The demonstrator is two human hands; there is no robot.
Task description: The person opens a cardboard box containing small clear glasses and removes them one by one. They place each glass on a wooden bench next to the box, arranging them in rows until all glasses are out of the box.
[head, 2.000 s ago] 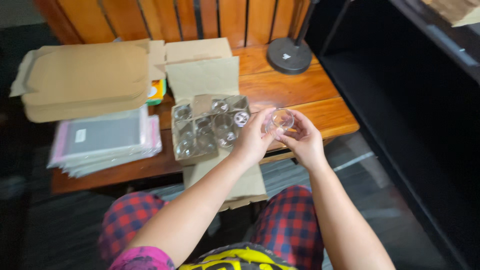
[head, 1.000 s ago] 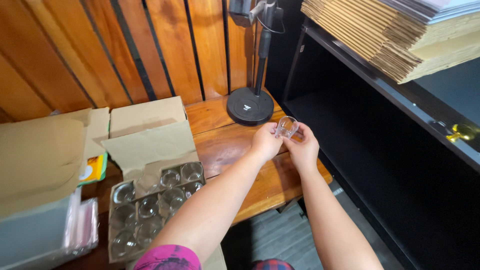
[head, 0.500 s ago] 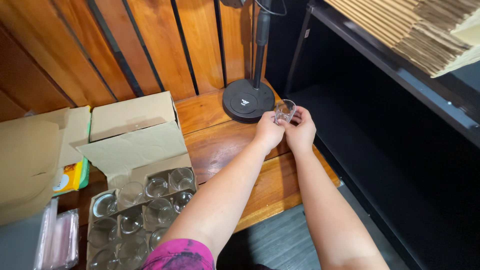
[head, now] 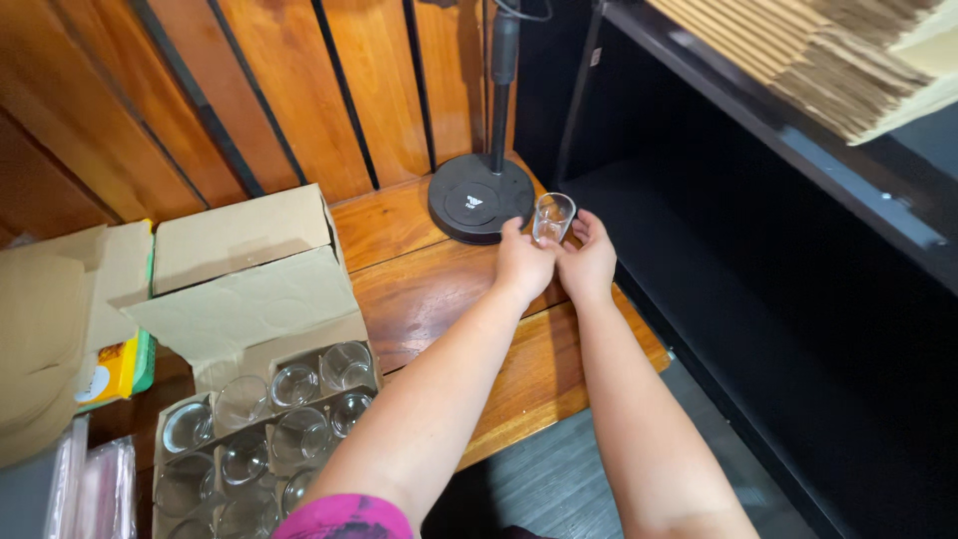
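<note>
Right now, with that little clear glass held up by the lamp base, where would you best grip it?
Probably around the side wall of the small clear glass, from left and right, as the left hand and right hand do: it stands upright, mouth up, so the round wall is open.

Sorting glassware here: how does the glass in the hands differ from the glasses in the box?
The held glass is alone, gripped by both hands above the wooden table's far edge; the boxed glasses sit untouched in cardboard dividers. The held one tilts; the boxed ones stand upright. All are small and clear.
</note>
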